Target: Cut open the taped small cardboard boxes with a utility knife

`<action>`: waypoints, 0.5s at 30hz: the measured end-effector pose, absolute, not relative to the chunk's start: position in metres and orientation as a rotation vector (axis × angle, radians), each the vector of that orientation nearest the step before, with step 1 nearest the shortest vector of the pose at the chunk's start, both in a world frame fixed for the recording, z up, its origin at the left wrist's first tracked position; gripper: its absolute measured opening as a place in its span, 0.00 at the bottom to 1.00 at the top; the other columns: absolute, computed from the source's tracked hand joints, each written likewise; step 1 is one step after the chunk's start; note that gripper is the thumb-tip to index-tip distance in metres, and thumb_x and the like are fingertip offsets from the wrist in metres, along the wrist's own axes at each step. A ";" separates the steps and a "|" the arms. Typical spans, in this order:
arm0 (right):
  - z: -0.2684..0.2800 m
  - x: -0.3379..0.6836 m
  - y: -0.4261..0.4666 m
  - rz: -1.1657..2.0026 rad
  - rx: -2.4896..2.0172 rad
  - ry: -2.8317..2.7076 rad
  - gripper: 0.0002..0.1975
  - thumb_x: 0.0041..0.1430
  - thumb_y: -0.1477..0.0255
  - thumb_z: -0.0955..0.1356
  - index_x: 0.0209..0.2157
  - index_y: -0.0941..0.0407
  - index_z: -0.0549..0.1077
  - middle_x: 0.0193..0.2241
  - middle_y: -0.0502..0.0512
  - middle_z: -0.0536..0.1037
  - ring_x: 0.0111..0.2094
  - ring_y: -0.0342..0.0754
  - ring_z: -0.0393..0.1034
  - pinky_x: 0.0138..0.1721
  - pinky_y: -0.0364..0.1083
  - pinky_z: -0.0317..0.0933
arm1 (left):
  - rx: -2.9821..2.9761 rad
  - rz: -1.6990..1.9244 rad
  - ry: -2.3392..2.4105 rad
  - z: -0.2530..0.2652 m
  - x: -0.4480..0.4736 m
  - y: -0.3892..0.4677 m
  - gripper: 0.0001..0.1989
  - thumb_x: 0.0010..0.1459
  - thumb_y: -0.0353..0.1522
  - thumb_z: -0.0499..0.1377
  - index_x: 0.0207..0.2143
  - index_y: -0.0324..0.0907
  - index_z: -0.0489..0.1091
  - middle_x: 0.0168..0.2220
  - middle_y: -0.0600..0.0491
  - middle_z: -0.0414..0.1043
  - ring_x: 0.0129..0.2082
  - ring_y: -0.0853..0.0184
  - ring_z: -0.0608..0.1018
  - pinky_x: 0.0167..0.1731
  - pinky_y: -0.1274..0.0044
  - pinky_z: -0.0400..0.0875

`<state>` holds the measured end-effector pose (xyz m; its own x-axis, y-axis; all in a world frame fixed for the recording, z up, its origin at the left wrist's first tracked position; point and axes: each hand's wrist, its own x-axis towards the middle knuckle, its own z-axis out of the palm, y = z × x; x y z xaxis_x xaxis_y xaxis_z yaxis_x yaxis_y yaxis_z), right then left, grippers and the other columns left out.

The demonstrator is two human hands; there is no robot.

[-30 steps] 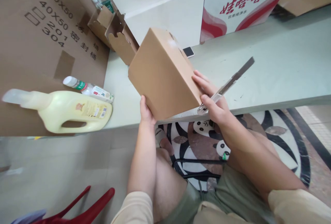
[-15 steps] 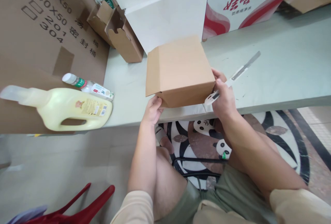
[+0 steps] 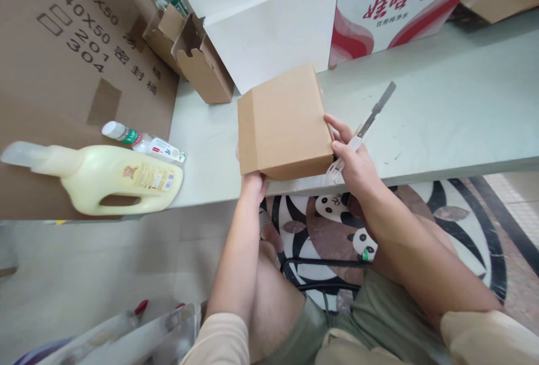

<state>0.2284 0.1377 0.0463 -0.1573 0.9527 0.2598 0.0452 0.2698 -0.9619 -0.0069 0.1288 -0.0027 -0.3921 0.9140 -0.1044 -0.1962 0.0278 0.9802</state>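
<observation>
A brown cardboard box [image 3: 290, 121] is held between my two hands near the table's front edge, with a flap along its left side. My left hand [image 3: 253, 185] grips it at the lower left corner, most of the fingers hidden under the flap. My right hand [image 3: 357, 165] is closed around a white utility knife [image 3: 357, 137], its long blade out and pointing up to the right, away from the box. The fingers of that same hand also press on the box's right side.
At the left, a large yellow jug [image 3: 122, 177] and a small clear bottle [image 3: 145, 143] lie against a big printed carton [image 3: 50, 90]. Behind stand an open narrow carton [image 3: 204, 67], a white box [image 3: 273, 28] and a red-and-white carton [image 3: 404, 11]. The pale tabletop [image 3: 446, 106] extends right.
The cardboard box has turned and shifted slightly left and down. My left hand has moved further under the flap; my right hand and the knife have moved left, the blade now steeper.
</observation>
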 end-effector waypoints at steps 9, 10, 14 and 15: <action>0.040 0.224 0.137 1.129 -0.943 -1.492 0.30 0.66 0.51 0.62 0.67 0.43 0.62 0.71 0.47 0.60 0.75 0.57 0.44 0.75 0.64 0.41 | 0.807 1.590 1.103 0.025 -0.016 0.122 0.37 0.59 0.54 0.56 0.69 0.61 0.56 0.69 0.55 0.63 0.66 0.53 0.71 0.57 0.60 0.74; 0.041 0.224 0.136 1.138 -0.939 -1.486 0.30 0.66 0.51 0.62 0.67 0.43 0.62 0.71 0.47 0.60 0.75 0.57 0.44 0.75 0.64 0.41 | 0.789 1.556 1.121 0.025 -0.016 0.122 0.36 0.57 0.50 0.60 0.67 0.59 0.60 0.68 0.53 0.64 0.64 0.53 0.72 0.55 0.61 0.75; 0.048 0.227 0.130 1.110 -0.953 -1.497 0.30 0.65 0.50 0.64 0.65 0.44 0.66 0.71 0.48 0.60 0.75 0.56 0.45 0.75 0.61 0.42 | 0.677 1.371 1.154 0.019 -0.015 0.123 0.26 0.52 0.40 0.65 0.55 0.48 0.72 0.56 0.49 0.77 0.53 0.54 0.80 0.44 0.67 0.78; 0.051 0.227 0.128 1.084 -0.943 -1.510 0.30 0.65 0.50 0.64 0.64 0.44 0.67 0.71 0.48 0.59 0.75 0.56 0.45 0.75 0.61 0.42 | 0.636 1.342 1.147 0.018 -0.014 0.123 0.23 0.53 0.39 0.64 0.52 0.46 0.74 0.50 0.48 0.80 0.49 0.55 0.81 0.41 0.68 0.78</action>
<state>0.2268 0.1279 0.0508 -0.1862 0.9417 0.2804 0.0356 0.2916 -0.9559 -0.0136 0.1227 0.0177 -0.1511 0.9516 -0.2678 -0.4129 0.1854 0.8917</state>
